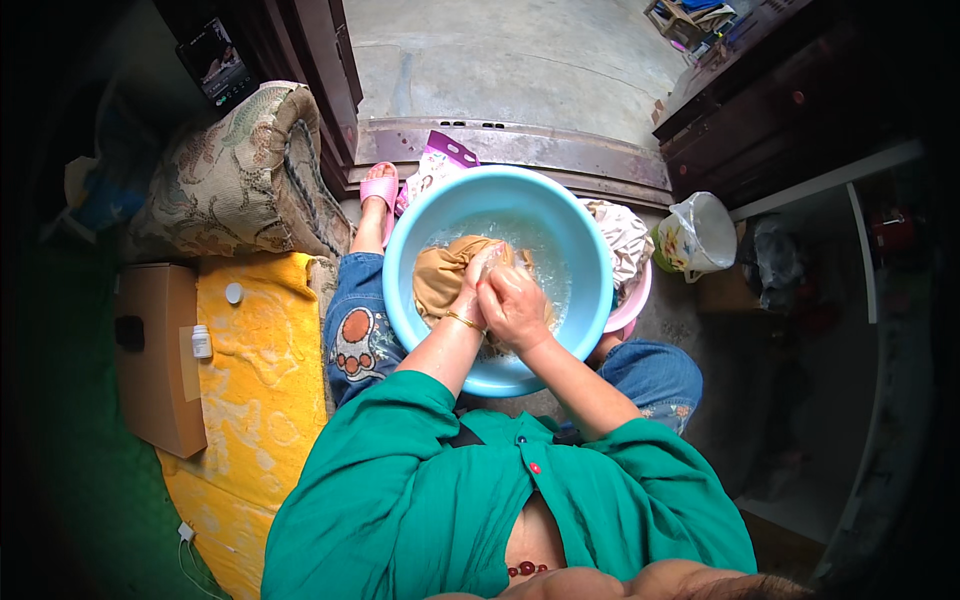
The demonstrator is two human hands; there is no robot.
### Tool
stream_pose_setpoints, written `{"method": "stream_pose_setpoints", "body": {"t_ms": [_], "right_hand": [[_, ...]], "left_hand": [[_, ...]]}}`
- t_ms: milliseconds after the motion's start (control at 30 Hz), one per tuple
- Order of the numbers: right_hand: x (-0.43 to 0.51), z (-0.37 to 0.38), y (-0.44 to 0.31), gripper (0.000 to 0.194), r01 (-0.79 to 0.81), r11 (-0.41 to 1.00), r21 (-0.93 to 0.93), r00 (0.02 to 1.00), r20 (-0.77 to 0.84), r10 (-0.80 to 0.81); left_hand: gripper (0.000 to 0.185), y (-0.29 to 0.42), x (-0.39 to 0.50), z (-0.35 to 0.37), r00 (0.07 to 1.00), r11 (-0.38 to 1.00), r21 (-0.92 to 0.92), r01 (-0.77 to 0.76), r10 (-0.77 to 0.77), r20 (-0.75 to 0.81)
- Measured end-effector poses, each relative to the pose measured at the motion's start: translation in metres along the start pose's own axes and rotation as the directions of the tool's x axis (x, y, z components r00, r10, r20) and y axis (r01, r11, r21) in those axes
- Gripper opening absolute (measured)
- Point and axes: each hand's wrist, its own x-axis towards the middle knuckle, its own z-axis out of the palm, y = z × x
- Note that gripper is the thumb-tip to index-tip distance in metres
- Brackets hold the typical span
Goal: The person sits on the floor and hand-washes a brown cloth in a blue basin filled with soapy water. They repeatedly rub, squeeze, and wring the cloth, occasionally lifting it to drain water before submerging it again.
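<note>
A large light-blue plastic basin point(596, 289) stands between my knees with sudsy water point(553, 259) in it. A wet tan cloth point(441, 279) lies bunched in the basin's left half. My left hand point(484, 271), with a gold bangle at the wrist, is over the cloth, its fingers partly hidden. Right against it, my right hand point(514, 304) is closed in a fist, with wet fabric showing around and below it. Both hands look wet and grip the fabric between them.
A pink basin point(637, 304) holding white patterned laundry point(624, 238) is right of the blue one. Beyond are a white bucket point(709, 232), a purple-and-white bag point(442, 165) and a door sill point(525, 146). Left are a yellow cover point(262, 375), a cardboard box point(161, 360) and a white bottle point(201, 342).
</note>
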Motion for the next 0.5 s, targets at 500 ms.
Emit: {"method": "stream_pose_setpoints", "body": {"t_ms": [500], "right_hand": [[0.016, 0.002, 0.013, 0.025, -0.237, 0.971, -0.041, 0.971, 0.003, 0.238]], "left_hand": [[0.025, -0.017, -0.003, 0.003, 0.97, 0.975, -0.222, -0.007, -0.047, -0.238]]}}
